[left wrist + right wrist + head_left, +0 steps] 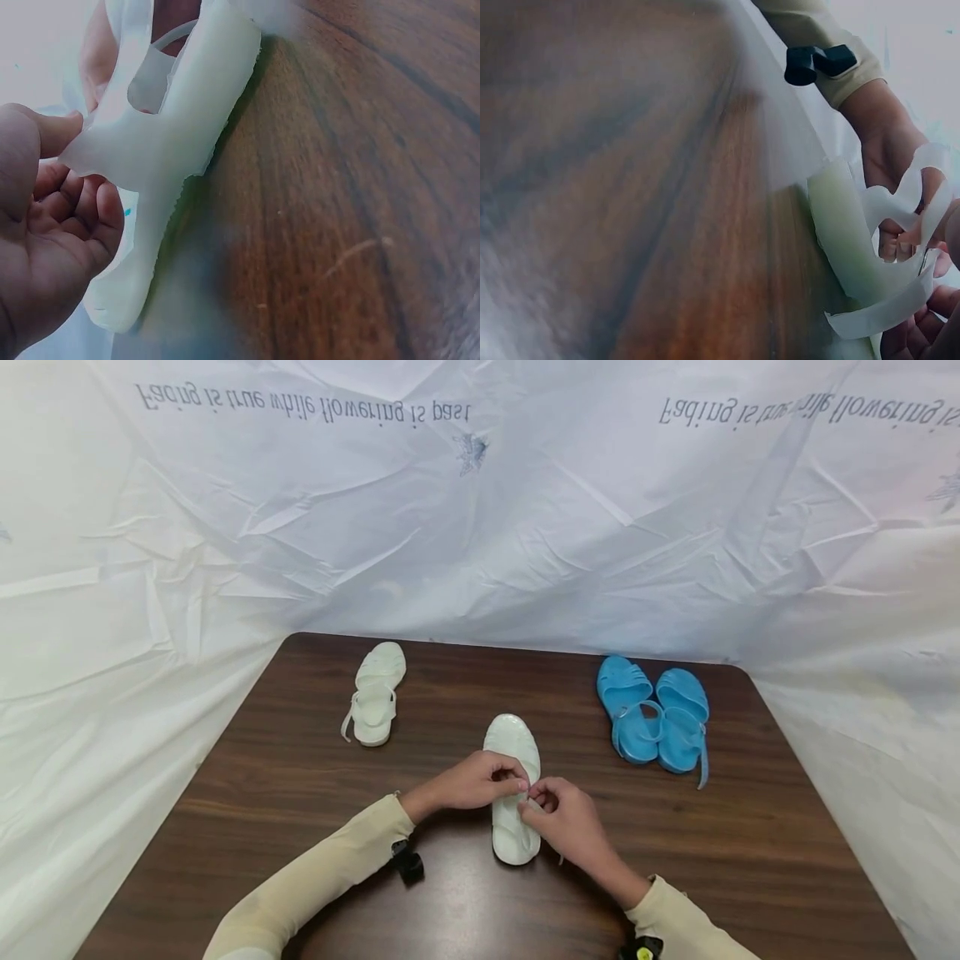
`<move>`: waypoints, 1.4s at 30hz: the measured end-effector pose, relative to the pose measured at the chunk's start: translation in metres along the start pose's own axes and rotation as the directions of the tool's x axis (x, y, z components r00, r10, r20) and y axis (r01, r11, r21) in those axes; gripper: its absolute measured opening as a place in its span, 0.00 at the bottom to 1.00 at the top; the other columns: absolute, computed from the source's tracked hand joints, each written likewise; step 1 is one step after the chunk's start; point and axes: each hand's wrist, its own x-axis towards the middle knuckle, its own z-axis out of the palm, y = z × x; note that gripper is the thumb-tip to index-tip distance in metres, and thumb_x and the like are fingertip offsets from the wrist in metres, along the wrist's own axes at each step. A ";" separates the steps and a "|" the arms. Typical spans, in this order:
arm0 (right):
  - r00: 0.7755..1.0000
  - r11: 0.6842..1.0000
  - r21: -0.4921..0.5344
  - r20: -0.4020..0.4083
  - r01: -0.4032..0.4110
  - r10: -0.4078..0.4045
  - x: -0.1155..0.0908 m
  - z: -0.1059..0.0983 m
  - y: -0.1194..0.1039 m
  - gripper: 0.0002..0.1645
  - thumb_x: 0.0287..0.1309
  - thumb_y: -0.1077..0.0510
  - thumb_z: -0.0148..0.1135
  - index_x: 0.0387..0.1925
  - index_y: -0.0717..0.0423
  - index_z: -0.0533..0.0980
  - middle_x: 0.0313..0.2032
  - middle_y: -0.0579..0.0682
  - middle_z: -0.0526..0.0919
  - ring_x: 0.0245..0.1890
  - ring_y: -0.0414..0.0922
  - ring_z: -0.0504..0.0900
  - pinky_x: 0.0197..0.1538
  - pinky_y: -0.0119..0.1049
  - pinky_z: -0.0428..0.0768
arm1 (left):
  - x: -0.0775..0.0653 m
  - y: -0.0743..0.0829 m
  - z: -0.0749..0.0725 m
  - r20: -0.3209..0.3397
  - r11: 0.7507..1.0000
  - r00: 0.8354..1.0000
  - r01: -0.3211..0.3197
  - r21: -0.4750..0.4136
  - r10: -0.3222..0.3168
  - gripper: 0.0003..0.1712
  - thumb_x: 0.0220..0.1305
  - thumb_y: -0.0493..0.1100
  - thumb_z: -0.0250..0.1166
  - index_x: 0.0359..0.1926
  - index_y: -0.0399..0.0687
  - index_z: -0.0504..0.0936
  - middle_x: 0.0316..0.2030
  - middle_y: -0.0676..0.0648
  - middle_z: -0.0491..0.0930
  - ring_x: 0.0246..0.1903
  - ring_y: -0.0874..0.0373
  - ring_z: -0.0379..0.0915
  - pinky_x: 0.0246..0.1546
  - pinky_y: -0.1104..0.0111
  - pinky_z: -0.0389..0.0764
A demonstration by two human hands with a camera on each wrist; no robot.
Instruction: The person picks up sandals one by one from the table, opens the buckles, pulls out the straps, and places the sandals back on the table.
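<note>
A white sandal (513,735) lies on the table with its toe pointing away, under both hands. My left hand (480,781) reaches over its left side. In the left wrist view, the thumb and finger of the left hand (52,217) pinch the raised side of the sandal's strap (112,150). My right hand (568,818) pinches the strap from the right, fingertips close to the left hand's. The loose strap end (885,315) curves out below the right hand (930,322) in the right wrist view. Fingers mostly hide the strap's fastening.
The other white sandal (381,668) lies at the back left, its strap hanging loose. A pair of blue sandals (682,693) sits at the back right, side by side. The brown wooden table (300,793) meets white sheeting (480,552) behind and at the sides.
</note>
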 end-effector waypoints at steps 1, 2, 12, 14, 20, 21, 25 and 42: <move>1.000 1.000 -0.021 -0.003 0.012 -0.012 0.000 0.001 0.000 0.07 0.53 0.58 0.74 0.33 0.52 0.83 0.29 0.43 0.78 0.28 0.38 0.74 0.31 0.30 0.75 | 0.000 0.001 0.000 0.002 1.000 1.000 -0.002 0.005 0.002 0.09 0.76 0.46 0.62 0.44 0.52 0.87 0.37 0.59 0.85 0.34 0.69 0.75 0.39 0.74 0.78; 1.000 0.999 -0.040 -0.004 0.023 -0.023 0.000 0.001 0.000 0.07 0.52 0.58 0.75 0.32 0.52 0.83 0.29 0.43 0.78 0.28 0.38 0.74 0.31 0.30 0.75 | 0.000 0.001 0.000 0.004 1.000 1.000 -0.005 0.006 0.005 0.09 0.76 0.46 0.61 0.44 0.51 0.87 0.37 0.58 0.85 0.34 0.69 0.76 0.39 0.73 0.78; 0.997 0.997 -0.033 -0.010 0.071 -0.071 -0.002 0.003 -0.001 0.08 0.51 0.58 0.78 0.30 0.51 0.83 0.28 0.43 0.76 0.26 0.36 0.72 0.30 0.29 0.73 | -0.003 0.001 -0.001 0.003 0.998 1.000 0.008 0.067 -0.008 0.07 0.74 0.47 0.64 0.40 0.55 0.88 0.30 0.61 0.81 0.27 0.70 0.69 0.31 0.75 0.73; 0.998 0.997 -0.020 -0.007 0.069 -0.069 -0.002 0.003 -0.001 0.09 0.52 0.58 0.78 0.31 0.52 0.83 0.28 0.45 0.76 0.27 0.37 0.73 0.30 0.29 0.73 | -0.003 0.001 -0.001 0.010 0.997 1.000 0.021 0.073 -0.021 0.08 0.74 0.49 0.64 0.39 0.56 0.88 0.27 0.62 0.79 0.24 0.70 0.67 0.28 0.76 0.71; 0.998 0.998 -0.007 -0.008 0.063 -0.063 -0.003 0.002 -0.002 0.09 0.52 0.58 0.79 0.31 0.53 0.83 0.29 0.46 0.77 0.27 0.37 0.74 0.30 0.29 0.74 | -0.005 0.001 0.000 0.037 0.992 0.997 0.063 0.105 -0.068 0.12 0.76 0.50 0.61 0.33 0.56 0.85 0.21 0.61 0.72 0.19 0.70 0.61 0.25 0.76 0.66; 0.998 0.998 -0.005 -0.012 0.064 -0.064 -0.004 0.002 -0.002 0.09 0.53 0.58 0.79 0.31 0.53 0.83 0.29 0.45 0.77 0.27 0.37 0.74 0.30 0.29 0.74 | -0.006 0.001 0.001 0.035 0.992 0.997 0.066 0.107 -0.070 0.11 0.75 0.48 0.61 0.33 0.56 0.85 0.21 0.61 0.72 0.20 0.70 0.61 0.25 0.76 0.66; 0.996 0.997 -0.003 -0.038 0.079 -0.079 -0.005 0.002 0.000 0.08 0.53 0.58 0.79 0.30 0.50 0.83 0.28 0.42 0.77 0.26 0.36 0.75 0.30 0.29 0.75 | -0.007 0.002 0.000 0.016 0.995 0.998 0.060 0.085 -0.062 0.08 0.73 0.43 0.62 0.36 0.54 0.86 0.26 0.61 0.77 0.22 0.70 0.64 0.28 0.76 0.68; 0.997 0.999 0.015 -0.065 0.048 -0.047 -0.009 0.000 0.001 0.07 0.53 0.57 0.79 0.31 0.50 0.85 0.28 0.41 0.79 0.27 0.35 0.77 0.30 0.29 0.77 | -0.014 0.004 -0.001 -0.078 0.994 0.994 0.088 0.068 -0.083 0.08 0.73 0.42 0.61 0.36 0.52 0.86 0.26 0.60 0.80 0.21 0.69 0.68 0.27 0.74 0.72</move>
